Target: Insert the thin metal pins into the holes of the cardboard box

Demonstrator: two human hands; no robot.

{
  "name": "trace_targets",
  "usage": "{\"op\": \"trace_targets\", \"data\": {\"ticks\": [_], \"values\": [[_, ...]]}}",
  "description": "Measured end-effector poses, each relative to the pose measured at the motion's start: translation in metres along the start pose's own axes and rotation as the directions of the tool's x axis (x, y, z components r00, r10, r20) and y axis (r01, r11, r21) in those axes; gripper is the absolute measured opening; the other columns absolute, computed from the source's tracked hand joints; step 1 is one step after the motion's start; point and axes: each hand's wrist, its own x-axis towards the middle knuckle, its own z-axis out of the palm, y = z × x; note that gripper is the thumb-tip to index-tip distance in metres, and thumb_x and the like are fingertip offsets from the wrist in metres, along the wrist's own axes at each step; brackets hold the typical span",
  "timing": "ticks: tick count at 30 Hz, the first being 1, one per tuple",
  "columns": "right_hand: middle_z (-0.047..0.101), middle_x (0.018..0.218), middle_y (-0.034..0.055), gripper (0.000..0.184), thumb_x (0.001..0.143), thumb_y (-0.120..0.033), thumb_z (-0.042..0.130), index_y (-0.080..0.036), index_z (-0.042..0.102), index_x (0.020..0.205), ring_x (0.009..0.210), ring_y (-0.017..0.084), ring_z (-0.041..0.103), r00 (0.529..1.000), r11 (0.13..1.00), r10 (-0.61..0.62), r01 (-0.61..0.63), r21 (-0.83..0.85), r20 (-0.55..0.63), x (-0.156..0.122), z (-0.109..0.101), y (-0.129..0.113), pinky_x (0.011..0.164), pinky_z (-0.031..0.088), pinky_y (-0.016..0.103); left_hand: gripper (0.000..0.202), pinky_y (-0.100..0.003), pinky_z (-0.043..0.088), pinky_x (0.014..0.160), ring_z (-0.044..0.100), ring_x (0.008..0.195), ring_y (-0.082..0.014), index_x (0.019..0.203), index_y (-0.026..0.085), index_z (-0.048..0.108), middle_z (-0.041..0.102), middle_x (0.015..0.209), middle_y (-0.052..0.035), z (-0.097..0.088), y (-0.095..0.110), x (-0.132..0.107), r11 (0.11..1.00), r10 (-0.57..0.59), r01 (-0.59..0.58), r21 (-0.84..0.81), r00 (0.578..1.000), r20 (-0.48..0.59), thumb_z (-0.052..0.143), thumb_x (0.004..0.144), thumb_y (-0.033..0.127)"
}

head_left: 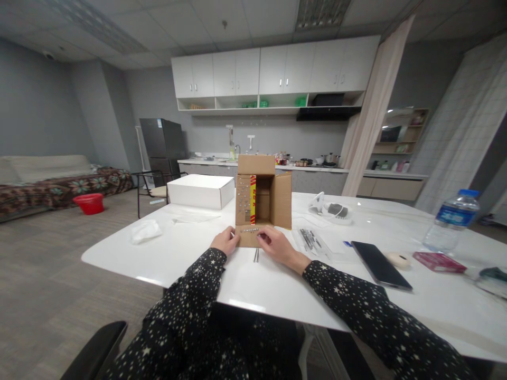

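A cardboard box (282, 198) stands open on the table, with its front flap (247, 240) folded down toward me. A row of small silvery pieces (250, 230) runs across that flap, and more dot the left flap (242, 198). My left hand (225, 241) is closed on the front flap's left edge. On the flap's right side, my right hand (275, 244) is closed in a pinch; whatever is in its fingertips is too small to make out. Two thin dark rods (255, 256) lie just below the flap, between my hands.
A white box (202, 190) and a crumpled tissue (146, 231) are left on the white table (190, 264). Rightward lie a clear packet of slim tools (312, 243), a phone (381, 264), a pink box (439, 262) and a water bottle (449, 221).
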Motion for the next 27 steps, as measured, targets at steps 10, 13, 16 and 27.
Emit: {"op": "trace_targets", "data": {"ticks": [10,13,16,27], "values": [[0.061,0.073,0.0006,0.008,0.079,-0.012,0.054,-0.019,0.057,0.082,0.062,0.012,0.053,0.976,0.988,-0.138,0.148,-0.046,0.167,-0.007,0.002,-0.005,0.061,0.039,0.023,0.033,-0.027,0.044,0.060,0.057,0.059,-0.0141,0.101,0.016,0.052,0.061,0.071,-0.0027,-0.003,0.013,0.017,0.630,-0.308,0.249,-0.736,0.950,0.058,0.059,0.069,0.014],[0.062,0.074,0.0007,0.009,0.079,-0.012,0.054,-0.018,0.057,0.083,0.062,0.012,0.053,0.977,0.988,-0.131,0.142,-0.058,0.169,-0.008,0.004,-0.002,0.061,0.039,0.022,0.030,-0.026,0.043,0.055,0.058,0.057,-0.0149,0.102,0.016,0.051,0.060,0.069,-0.0031,-0.007,0.024,0.024,0.429,-0.362,0.359,-0.829,0.909,0.207,0.056,0.073,0.019],[0.062,0.075,0.0009,0.008,0.079,-0.012,0.055,-0.018,0.057,0.084,0.063,0.012,0.054,0.977,0.989,-0.125,0.137,-0.062,0.171,-0.008,0.005,0.000,0.061,0.039,0.022,0.025,-0.028,0.047,0.056,0.061,0.063,-0.0193,0.094,0.013,0.056,0.063,0.073,-0.0095,-0.009,0.031,0.028,0.287,-0.299,0.475,-0.832,0.870,0.393,0.052,0.076,0.029],[0.061,0.073,0.0009,0.006,0.079,-0.013,0.055,-0.018,0.057,0.082,0.063,0.012,0.054,0.979,0.990,-0.115,0.128,-0.067,0.171,-0.006,0.007,-0.002,0.060,0.038,0.022,0.025,-0.035,0.056,0.059,0.063,0.071,-0.0232,0.093,0.013,0.058,0.062,0.084,-0.0113,-0.008,0.030,0.026,0.139,-0.208,0.517,-0.845,0.849,0.485,0.048,0.076,0.028]]}}
